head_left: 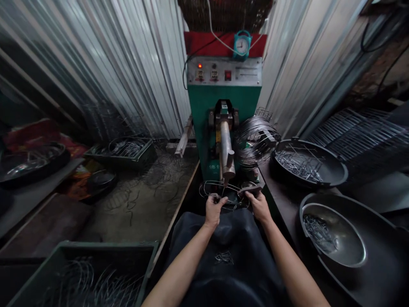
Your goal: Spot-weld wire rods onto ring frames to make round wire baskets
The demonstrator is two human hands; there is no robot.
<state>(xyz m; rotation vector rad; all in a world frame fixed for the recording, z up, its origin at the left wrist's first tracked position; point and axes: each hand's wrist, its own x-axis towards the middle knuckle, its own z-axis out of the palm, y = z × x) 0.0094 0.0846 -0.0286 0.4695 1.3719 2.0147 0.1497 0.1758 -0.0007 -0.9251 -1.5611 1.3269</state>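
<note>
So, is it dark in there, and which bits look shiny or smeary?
In the head view, the room is dim, with pale shine on the ridged metal wall and silver bowl; also in the head view, the wire racks look smeary, while the left hand and right hand look clearer.

A person works at a green machine [200, 115]. The left hand [213, 210] pinches a bent-wire frame [233, 186] beneath the machine's metal arm [225, 140]; the right hand [259, 206] grips a flat dark piece [252, 189]. Short wires [224, 257] lie on the dark apron [198, 268], a wire coil [254, 132] just beyond.
</note>
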